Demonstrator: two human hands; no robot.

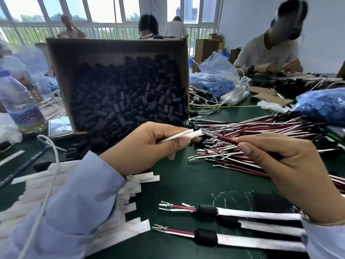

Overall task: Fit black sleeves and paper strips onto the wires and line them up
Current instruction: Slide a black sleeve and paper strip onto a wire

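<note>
Paper strip (pixel 179 136) sits pinched in the left hand (pixel 141 148), its end meeting the red wire (pixel 226 139) pinched by the right hand (pixel 280 159), above 3 sleeved wires (pixel 229 222).

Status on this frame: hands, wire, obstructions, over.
Left grip holds paper strip. Right grip pinches red wire, terminal at strip's end. Three sleeved wires lined up below. Nothing between strip and wire.

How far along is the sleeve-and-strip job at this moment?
Three finished wires lie lined up at the front, each with sleeve and strip. The left hand holds a paper strip against the red wire pinched by the right hand. A big pile of loose wires is left.
</note>
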